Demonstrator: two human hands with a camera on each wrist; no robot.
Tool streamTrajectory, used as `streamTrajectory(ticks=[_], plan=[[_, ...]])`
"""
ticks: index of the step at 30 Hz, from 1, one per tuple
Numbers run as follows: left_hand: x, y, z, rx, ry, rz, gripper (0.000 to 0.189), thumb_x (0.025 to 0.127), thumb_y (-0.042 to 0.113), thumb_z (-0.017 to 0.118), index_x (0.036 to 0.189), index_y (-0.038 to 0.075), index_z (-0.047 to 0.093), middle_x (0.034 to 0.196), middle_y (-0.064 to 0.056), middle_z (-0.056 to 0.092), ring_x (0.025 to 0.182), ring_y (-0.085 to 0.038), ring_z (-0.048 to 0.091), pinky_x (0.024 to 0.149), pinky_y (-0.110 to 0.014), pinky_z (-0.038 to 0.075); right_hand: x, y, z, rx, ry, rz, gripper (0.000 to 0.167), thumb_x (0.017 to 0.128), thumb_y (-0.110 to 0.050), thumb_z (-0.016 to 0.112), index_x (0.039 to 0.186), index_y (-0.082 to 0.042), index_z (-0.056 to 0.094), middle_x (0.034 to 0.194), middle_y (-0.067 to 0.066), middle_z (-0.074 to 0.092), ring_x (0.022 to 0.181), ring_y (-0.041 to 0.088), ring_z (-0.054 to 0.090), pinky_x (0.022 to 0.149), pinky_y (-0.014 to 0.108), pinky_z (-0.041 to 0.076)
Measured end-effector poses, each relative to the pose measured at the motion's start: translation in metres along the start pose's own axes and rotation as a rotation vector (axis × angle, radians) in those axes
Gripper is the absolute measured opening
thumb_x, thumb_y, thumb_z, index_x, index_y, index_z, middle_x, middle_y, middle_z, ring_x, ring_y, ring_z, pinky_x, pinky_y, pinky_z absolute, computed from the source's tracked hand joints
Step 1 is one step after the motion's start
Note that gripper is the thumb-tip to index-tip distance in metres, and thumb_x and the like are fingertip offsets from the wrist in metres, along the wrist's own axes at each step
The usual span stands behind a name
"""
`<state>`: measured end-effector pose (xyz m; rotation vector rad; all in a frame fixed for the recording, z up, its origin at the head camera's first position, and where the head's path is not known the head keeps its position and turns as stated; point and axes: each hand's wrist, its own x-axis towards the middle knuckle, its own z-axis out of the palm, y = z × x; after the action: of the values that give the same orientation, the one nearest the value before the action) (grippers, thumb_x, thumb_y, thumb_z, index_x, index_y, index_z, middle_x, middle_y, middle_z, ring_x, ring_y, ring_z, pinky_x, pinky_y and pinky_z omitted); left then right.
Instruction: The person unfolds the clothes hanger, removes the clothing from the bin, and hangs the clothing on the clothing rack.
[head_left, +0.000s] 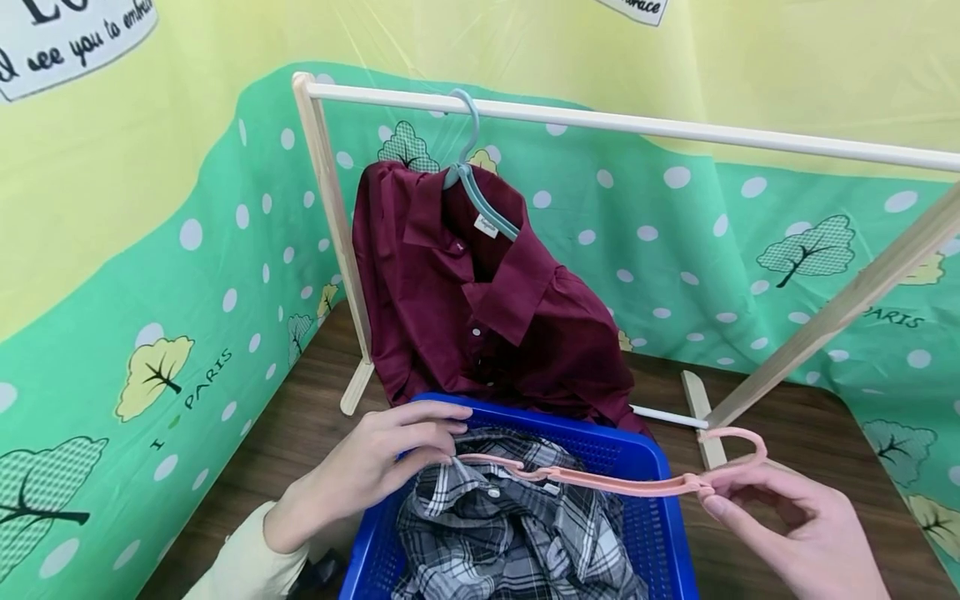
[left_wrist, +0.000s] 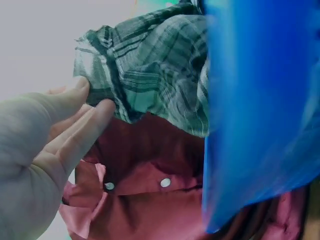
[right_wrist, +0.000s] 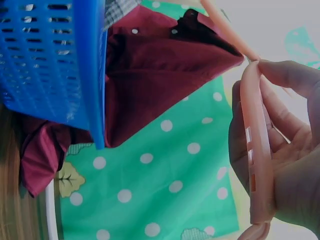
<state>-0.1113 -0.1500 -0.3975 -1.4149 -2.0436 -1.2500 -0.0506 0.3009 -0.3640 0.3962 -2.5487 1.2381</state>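
My left hand [head_left: 375, 462] pinches the collar edge of a grey, black and white plaid shirt [head_left: 517, 542], which lies bunched in a blue basket [head_left: 660, 533]. In the left wrist view, thumb and fingertips close on the plaid cloth [left_wrist: 155, 75]. A pink plastic clothes hanger [head_left: 622, 483] is pinched near its hook by my right hand [head_left: 810, 525]. Its far arm reaches left across the shirt's collar, close to the left fingertips. In the right wrist view, the slotted hanger arm [right_wrist: 257, 145] runs in front of the right palm.
A maroon shirt [head_left: 480, 317] hangs on a blue-green hanger [head_left: 480, 196] from the white rail [head_left: 637, 125] of a wooden rack [head_left: 330, 217]. Its hem falls behind the basket's back rim. A patterned green and yellow cloth [head_left: 187, 275] surrounds the brown wood-grain surface [head_left: 262, 467].
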Motion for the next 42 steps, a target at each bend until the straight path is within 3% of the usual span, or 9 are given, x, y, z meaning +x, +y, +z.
streamTrajectory(ticks=[6, 11, 22, 30, 36, 42], plan=[[0.009, 0.007, 0.0, 0.023, -0.014, 0.012, 0.028, 0.094, -0.011, 0.08, 0.109, 0.011, 0.072, 0.139, -0.02, 0.071, 0.114, -0.029, 0.08, 0.096, -0.027, 0.062, 0.003, -0.008, 0.006, 0.021, -0.03, -0.008, 0.031, 0.086, 0.02, 0.083, 0.106, -0.004, 0.082, 0.102, -0.001, 0.082, 0.092, 0.008, 0.073, 0.077, 0.016, 0.059], [0.016, 0.013, 0.002, 0.052, -0.022, 0.032, 0.025, 0.096, -0.008, 0.08, 0.108, 0.012, 0.072, 0.138, -0.018, 0.072, 0.113, -0.027, 0.08, 0.096, -0.025, 0.062, 0.006, -0.012, 0.016, 0.031, -0.022, -0.08, 0.039, 0.082, 0.022, 0.085, 0.107, -0.008, 0.084, 0.094, -0.002, 0.08, 0.082, 0.007, 0.067, 0.07, 0.017, 0.055], [0.029, 0.028, 0.01, 0.078, -0.019, 0.057, 0.029, 0.091, -0.01, 0.084, 0.109, 0.011, 0.074, 0.133, -0.015, 0.074, 0.115, -0.022, 0.078, 0.097, -0.024, 0.061, 0.016, -0.029, 0.042, 0.09, -0.066, -0.198, 0.046, 0.078, 0.022, 0.088, 0.103, -0.016, 0.083, 0.09, -0.006, 0.076, 0.076, 0.007, 0.065, 0.067, 0.018, 0.057], [0.038, 0.036, 0.019, 0.09, -0.037, 0.086, 0.015, 0.101, 0.001, 0.079, 0.108, 0.013, 0.074, 0.131, -0.013, 0.075, 0.116, -0.018, 0.077, 0.097, -0.021, 0.06, 0.02, -0.044, 0.055, 0.114, -0.068, -0.175, 0.042, 0.082, 0.018, 0.088, 0.102, -0.018, 0.083, 0.092, -0.006, 0.077, 0.076, 0.008, 0.064, 0.065, 0.021, 0.055], [0.05, 0.048, 0.028, 0.102, -0.068, 0.073, 0.007, 0.105, 0.005, 0.075, 0.108, 0.012, 0.074, 0.132, -0.009, 0.074, 0.113, -0.014, 0.077, 0.095, -0.016, 0.058, 0.021, -0.053, 0.061, 0.142, -0.064, -0.105, 0.036, 0.087, 0.014, 0.087, 0.101, -0.019, 0.083, 0.094, 0.0, 0.078, 0.078, 0.01, 0.065, 0.064, 0.023, 0.055], [0.066, 0.061, 0.033, 0.151, -0.064, 0.09, 0.005, 0.107, 0.008, 0.075, 0.106, 0.012, 0.075, 0.132, -0.006, 0.074, 0.114, -0.011, 0.076, 0.099, -0.015, 0.056, 0.018, -0.055, 0.064, 0.166, 0.031, -0.108, 0.035, 0.083, 0.017, 0.088, 0.1, -0.013, 0.083, 0.09, 0.002, 0.076, 0.077, 0.009, 0.063, 0.057, 0.025, 0.049]])
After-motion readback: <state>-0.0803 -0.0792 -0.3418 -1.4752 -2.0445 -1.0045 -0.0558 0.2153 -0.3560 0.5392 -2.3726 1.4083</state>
